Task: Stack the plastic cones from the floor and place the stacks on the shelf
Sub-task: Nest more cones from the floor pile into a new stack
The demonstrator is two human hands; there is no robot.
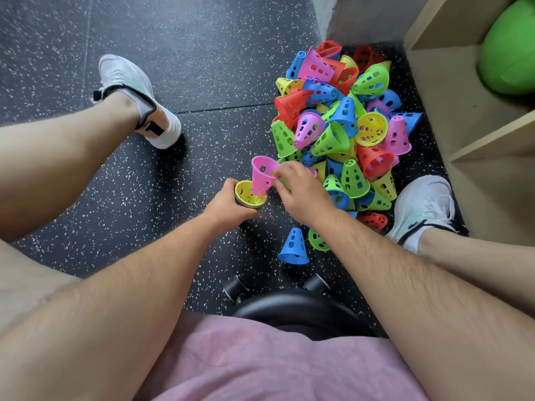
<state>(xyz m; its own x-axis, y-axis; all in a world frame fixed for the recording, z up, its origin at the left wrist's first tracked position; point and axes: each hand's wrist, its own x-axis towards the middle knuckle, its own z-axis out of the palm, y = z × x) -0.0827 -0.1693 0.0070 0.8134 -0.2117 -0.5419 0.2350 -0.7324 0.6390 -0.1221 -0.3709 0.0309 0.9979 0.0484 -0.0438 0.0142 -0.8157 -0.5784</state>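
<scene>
Misalignment is my main worry. My left hand [228, 202] is wrapped round the stack [250, 195], held mouth-up just off the near-left edge of the pile [344, 131], with a yellow cone on top. My right hand [301, 189] pinches the pink cone [262, 175] by its wide rim with thumb and fingertips, also at that near-left edge. Its tip is down and just inside the yellow mouth.

The pink cone looks tilted rather than plumb. If I push it down like that, I expect the tip to catch in one of the yellow cone's holes or wedge against the wall, so it would seat crooked. My pinch on the rim is light, so a snag could twist the cone free and drop it.

My fist hides most of the stack, so I cannot tell how tall it is. A crooked cone would make it wobble.

My right wrist hangs over the pile's near edge, and a careless sweep could scatter cones. The shelf [463, 111] stands right of the pile.
</scene>
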